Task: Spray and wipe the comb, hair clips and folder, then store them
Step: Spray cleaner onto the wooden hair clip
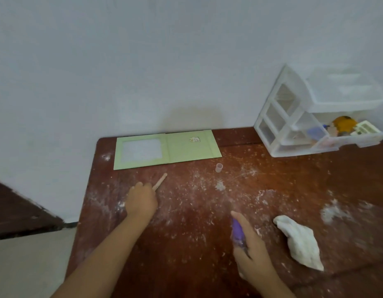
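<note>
My left hand (141,200) grips a slim pale pink object (160,183), likely the comb or a clip, whose end pokes out toward the far right. My right hand (251,248) holds a small purple spray bottle (237,230) just above the table, index finger on top, nozzle aimed away from me. A green folder (186,150) lies open and flat at the table's far edge by the wall. A crumpled white cloth (299,240) lies to the right of my right hand. The bottle's small clear cap (219,168) stands near the folder.
The brown wooden table (186,244) is streaked with white dust and scratches. A white plastic drawer unit (298,117) stands at the far right; its top and lower drawers are pulled out, the lower one holding assorted small items. The table's left edge drops to the floor.
</note>
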Demonstrator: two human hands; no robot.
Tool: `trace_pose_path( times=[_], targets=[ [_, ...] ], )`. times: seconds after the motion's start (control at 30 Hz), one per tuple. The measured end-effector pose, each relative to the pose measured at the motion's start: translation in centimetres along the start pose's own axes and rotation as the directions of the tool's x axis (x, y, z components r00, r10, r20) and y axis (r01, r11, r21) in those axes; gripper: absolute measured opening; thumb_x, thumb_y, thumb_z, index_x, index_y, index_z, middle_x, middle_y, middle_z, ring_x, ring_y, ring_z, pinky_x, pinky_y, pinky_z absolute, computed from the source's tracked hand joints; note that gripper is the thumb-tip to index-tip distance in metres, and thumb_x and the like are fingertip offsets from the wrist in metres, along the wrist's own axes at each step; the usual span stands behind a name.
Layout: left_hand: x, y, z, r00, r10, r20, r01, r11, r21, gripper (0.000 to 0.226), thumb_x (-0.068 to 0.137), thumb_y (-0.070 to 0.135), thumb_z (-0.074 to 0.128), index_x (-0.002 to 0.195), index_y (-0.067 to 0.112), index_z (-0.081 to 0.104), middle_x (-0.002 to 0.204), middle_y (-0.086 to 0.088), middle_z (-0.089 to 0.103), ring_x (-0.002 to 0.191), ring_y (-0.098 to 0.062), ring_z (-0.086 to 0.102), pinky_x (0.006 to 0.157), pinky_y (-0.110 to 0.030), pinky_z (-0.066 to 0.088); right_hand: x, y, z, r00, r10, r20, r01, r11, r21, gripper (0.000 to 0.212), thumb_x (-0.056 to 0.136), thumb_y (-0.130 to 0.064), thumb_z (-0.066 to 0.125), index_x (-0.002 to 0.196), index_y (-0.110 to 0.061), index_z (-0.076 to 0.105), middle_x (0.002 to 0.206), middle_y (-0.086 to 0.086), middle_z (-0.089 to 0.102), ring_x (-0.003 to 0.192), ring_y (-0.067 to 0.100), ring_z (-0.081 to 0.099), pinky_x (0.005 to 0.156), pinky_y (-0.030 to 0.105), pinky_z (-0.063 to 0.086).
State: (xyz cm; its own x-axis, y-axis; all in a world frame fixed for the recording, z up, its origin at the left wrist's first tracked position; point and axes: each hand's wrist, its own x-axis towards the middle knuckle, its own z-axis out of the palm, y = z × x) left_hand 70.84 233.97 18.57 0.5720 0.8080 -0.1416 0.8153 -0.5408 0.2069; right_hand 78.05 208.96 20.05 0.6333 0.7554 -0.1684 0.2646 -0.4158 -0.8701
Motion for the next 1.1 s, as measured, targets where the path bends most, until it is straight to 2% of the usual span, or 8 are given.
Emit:
trace_pose_path(
  times=[0.17, 0.33, 0.5, 0.57, 0.7, 0.8, 0.9, 1.1],
  targets=[
    [-2.2, 0.4, -0.4, 0.997, -0.029, -0.065, 0.000, 0.913, -0.408, 0.021, 0.092, 0.014, 0.046, 0.105, 0.005, 0.061, 0.085, -0.014, 0.066, 0.066, -0.023, 0.054, 0.052, -0.027, 0.038, 0.5, -1.1, 0.1, 0.997, -0.005, 0.082, 0.014, 0.994, -0.108, 0.069, 0.083, -0.001, 0.050, 0.121, -0.050, 0.020, 0.054, -0.010, 0.047, 0.043, 0.002, 0.038, 0.047, 0.014, 0.031],
    [-6.4, 1.8, 1.3, 0.943, -0.244, 0.224, 0.303, 0.362, -0.882, 0.019, 0.086, -0.001, 0.054, 0.104, -0.003, 0.062, 0.067, -0.004, 0.062, 0.058, -0.016, 0.060, 0.061, -0.023, 0.053, 0.2, -1.9, 0.5, 0.946, 0.025, 0.324, 0.037, 0.983, -0.182, 0.071, 0.090, -0.015, 0.055, 0.128, -0.046, 0.004, 0.073, -0.024, 0.031, 0.057, -0.015, 0.047, 0.055, 0.009, 0.036],
    [-10.4, 3.5, 3.0, 0.881, -0.281, 0.380, 0.421, 0.103, -0.901, 0.005, 0.085, 0.000, 0.057, 0.085, 0.000, 0.062, 0.068, -0.011, 0.063, 0.044, -0.004, 0.062, 0.047, -0.010, 0.051, -0.8, -0.9, 0.4, 0.945, 0.042, 0.325, 0.021, 0.982, -0.188, 0.073, 0.090, -0.012, 0.053, 0.133, -0.045, 0.004, 0.129, -0.018, 0.043, 0.079, -0.018, 0.048, 0.064, 0.002, 0.037],
    [-11.3, 4.2, 3.2, 0.873, -0.306, 0.381, 0.417, 0.060, -0.907, 0.008, 0.086, -0.002, 0.055, 0.087, -0.004, 0.063, 0.070, -0.012, 0.063, 0.046, -0.004, 0.064, 0.047, -0.010, 0.051, -1.0, -0.6, 0.1, 0.954, 0.027, 0.297, 0.038, 0.977, -0.210, 0.070, 0.089, -0.012, 0.053, 0.136, -0.040, 0.008, 0.133, -0.013, 0.042, 0.097, -0.005, 0.052, 0.066, -0.003, 0.036],
    [-13.6, 5.6, 2.3, 0.898, -0.271, 0.348, 0.366, 0.015, -0.931, 0.011, 0.083, -0.005, 0.058, 0.078, 0.004, 0.063, 0.071, -0.013, 0.066, 0.052, -0.004, 0.066, 0.050, -0.010, 0.051, -0.9, -1.3, -0.5, 0.944, -0.083, 0.319, 0.166, 0.956, -0.242, 0.059, 0.090, -0.016, 0.050, 0.135, -0.036, 0.018, 0.115, -0.019, 0.035, 0.088, -0.007, 0.047, 0.069, -0.005, 0.031],
    [-15.7, 6.5, 1.2, 0.913, -0.254, 0.319, 0.325, -0.018, -0.946, 0.015, 0.081, -0.005, 0.060, 0.075, 0.008, 0.064, 0.061, -0.007, 0.068, 0.053, -0.004, 0.067, 0.051, -0.011, 0.051, -0.9, -2.0, -0.7, 0.923, -0.170, 0.346, 0.268, 0.928, -0.259, 0.054, 0.090, -0.015, 0.048, 0.137, -0.029, 0.023, 0.115, -0.017, 0.036, 0.104, 0.003, 0.052, 0.078, 0.005, 0.036],
    [-17.3, 7.2, 0.2, 0.923, -0.245, 0.296, 0.296, -0.038, -0.955, 0.019, 0.081, -0.008, 0.059, 0.073, 0.009, 0.064, 0.052, 0.000, 0.069, 0.053, -0.004, 0.066, 0.051, -0.012, 0.052, -1.0, -2.3, -0.8, 0.912, -0.214, 0.351, 0.313, 0.915, -0.254, 0.052, 0.090, -0.012, 0.046, 0.137, -0.022, 0.027, 0.121, -0.015, 0.039, 0.109, 0.008, 0.052, 0.072, -0.003, 0.031],
    [-18.4, 8.3, -1.1, 0.919, -0.283, 0.274, 0.250, -0.119, -0.961, 0.021, 0.080, -0.011, 0.057, 0.073, 0.008, 0.063, 0.050, -0.002, 0.068, 0.051, -0.008, 0.067, 0.049, -0.013, 0.052, -0.8, -2.5, -2.0, 0.934, -0.218, 0.284, 0.294, 0.919, -0.261, 0.049, 0.090, -0.014, 0.050, 0.130, -0.028, 0.027, 0.085, -0.023, 0.040, 0.067, -0.012, 0.051, 0.057, 0.005, 0.037]
  ],
)
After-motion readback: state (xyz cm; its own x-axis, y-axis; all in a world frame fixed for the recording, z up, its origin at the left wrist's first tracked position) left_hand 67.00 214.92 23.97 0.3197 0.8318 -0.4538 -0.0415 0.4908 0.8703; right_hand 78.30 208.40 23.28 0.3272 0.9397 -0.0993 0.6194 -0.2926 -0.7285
